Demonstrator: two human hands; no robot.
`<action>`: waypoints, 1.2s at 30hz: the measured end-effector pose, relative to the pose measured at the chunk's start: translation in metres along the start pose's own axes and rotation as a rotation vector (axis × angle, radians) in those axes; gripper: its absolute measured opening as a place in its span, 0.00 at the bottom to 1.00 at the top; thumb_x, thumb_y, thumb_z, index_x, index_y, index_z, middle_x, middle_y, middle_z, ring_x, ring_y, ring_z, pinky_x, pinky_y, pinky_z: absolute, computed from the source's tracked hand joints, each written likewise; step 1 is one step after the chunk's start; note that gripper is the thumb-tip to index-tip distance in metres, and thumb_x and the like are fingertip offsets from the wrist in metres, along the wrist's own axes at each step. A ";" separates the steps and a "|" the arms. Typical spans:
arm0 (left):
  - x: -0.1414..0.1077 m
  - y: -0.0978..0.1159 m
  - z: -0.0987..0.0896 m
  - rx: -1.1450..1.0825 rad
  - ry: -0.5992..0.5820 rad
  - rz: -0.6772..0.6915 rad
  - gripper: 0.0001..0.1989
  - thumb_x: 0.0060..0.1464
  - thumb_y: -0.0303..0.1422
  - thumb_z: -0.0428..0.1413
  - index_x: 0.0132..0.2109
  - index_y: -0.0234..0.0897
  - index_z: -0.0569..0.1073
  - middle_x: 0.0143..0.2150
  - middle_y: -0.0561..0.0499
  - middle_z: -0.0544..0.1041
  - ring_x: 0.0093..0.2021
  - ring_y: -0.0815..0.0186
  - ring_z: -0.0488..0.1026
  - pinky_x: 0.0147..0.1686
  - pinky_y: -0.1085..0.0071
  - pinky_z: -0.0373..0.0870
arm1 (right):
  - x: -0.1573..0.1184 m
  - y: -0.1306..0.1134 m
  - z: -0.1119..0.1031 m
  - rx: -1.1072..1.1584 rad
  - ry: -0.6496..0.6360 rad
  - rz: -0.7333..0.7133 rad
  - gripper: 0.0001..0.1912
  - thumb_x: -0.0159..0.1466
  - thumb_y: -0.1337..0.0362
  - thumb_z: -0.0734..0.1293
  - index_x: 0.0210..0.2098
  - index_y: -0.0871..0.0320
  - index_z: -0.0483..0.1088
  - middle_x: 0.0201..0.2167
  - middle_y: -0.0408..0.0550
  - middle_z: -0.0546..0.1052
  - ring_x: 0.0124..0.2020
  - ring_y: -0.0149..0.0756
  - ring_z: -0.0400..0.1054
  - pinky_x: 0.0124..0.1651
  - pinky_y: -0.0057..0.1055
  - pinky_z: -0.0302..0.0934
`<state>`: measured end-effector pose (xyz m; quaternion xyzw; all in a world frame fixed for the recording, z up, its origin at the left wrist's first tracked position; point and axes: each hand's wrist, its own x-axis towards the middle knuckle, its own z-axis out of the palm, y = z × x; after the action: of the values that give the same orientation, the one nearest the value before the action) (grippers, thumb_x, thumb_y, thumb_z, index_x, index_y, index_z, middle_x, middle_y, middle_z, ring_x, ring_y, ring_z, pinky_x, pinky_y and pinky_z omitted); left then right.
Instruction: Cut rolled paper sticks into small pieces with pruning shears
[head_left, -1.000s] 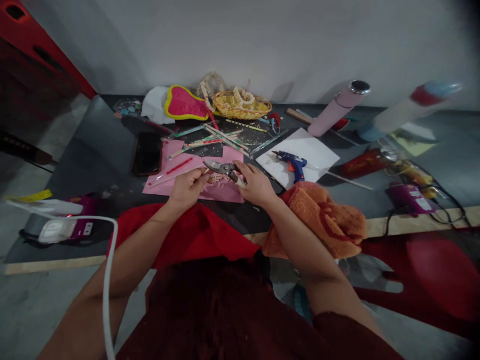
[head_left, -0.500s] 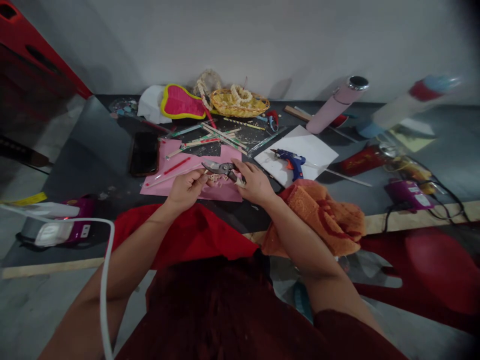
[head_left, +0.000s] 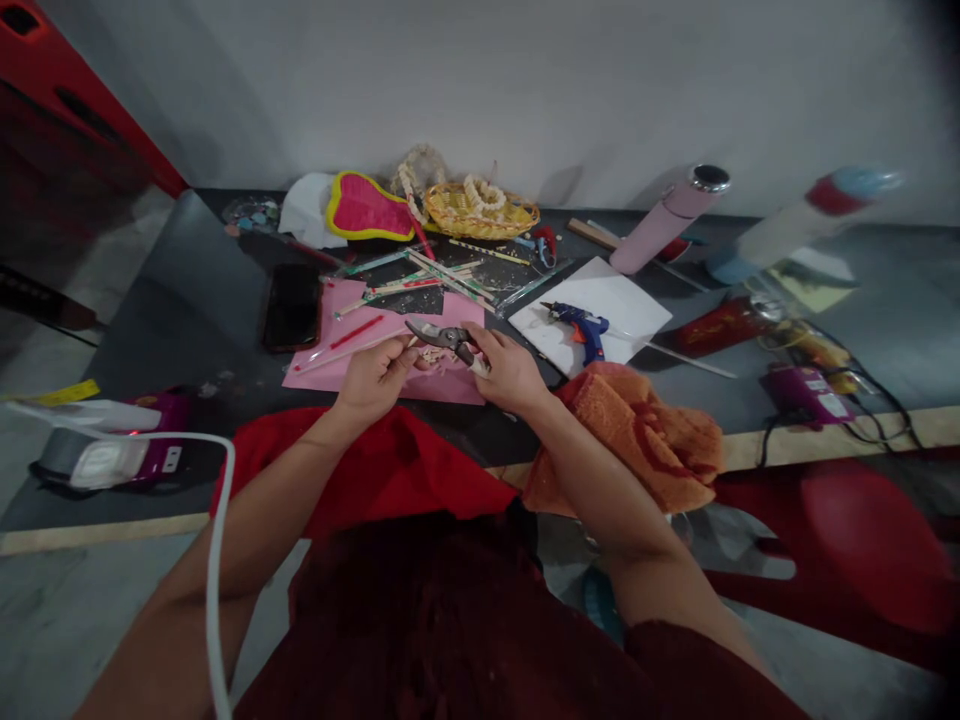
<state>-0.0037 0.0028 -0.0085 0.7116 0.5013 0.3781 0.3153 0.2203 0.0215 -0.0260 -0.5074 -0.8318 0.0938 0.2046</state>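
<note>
head view: left hand [head_left: 375, 377] fingers pinched on a pale stick [head_left: 412, 341]; right hand [head_left: 510, 370] fingers wrapped round the shears [head_left: 450, 337], blades just beside the left fingertips. nip risk if the stick slips. cut bits [head_left: 433, 355] between the fingers, over pink paper [head_left: 459, 390]; a loose end could fly off.

Hands [head_left: 375, 378] [head_left: 511, 372]: two, centre
Shears [head_left: 450, 338]: one pair, centre
Phone [head_left: 292, 308]: one, left of centre
Glue gun [head_left: 592, 327]: one, right of centre
Wicker basket [head_left: 480, 226]: one, upper centre
Pink flask [head_left: 666, 222]: one, upper right
Purple boxes [head_left: 175, 412] [head_left: 802, 395]: two, left and right
</note>
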 end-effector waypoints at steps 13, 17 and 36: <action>0.002 0.001 0.003 -0.098 -0.104 -0.023 0.17 0.61 0.36 0.46 0.34 0.34 0.76 0.33 0.48 0.80 0.19 0.75 0.64 0.20 0.76 0.61 | 0.002 0.015 0.005 0.037 0.016 -0.085 0.33 0.59 0.66 0.61 0.64 0.59 0.54 0.56 0.55 0.68 0.54 0.47 0.62 0.56 0.45 0.60; 0.001 0.000 0.002 -0.040 -0.090 -0.014 0.17 0.62 0.37 0.46 0.37 0.34 0.77 0.37 0.48 0.80 0.24 0.73 0.69 0.25 0.76 0.63 | 0.001 0.012 0.003 0.032 0.024 -0.073 0.32 0.60 0.65 0.61 0.63 0.60 0.56 0.54 0.55 0.70 0.52 0.46 0.64 0.55 0.43 0.60; 0.001 -0.004 0.002 -0.025 0.039 -0.043 0.13 0.60 0.36 0.48 0.41 0.34 0.75 0.38 0.48 0.80 0.27 0.71 0.72 0.29 0.74 0.68 | 0.002 0.010 0.006 -0.015 0.084 -0.023 0.32 0.59 0.64 0.61 0.63 0.59 0.55 0.50 0.55 0.71 0.51 0.46 0.64 0.53 0.41 0.62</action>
<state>-0.0041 0.0046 -0.0125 0.6892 0.5178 0.3911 0.3223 0.2250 0.0286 -0.0344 -0.5029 -0.8289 0.0641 0.2365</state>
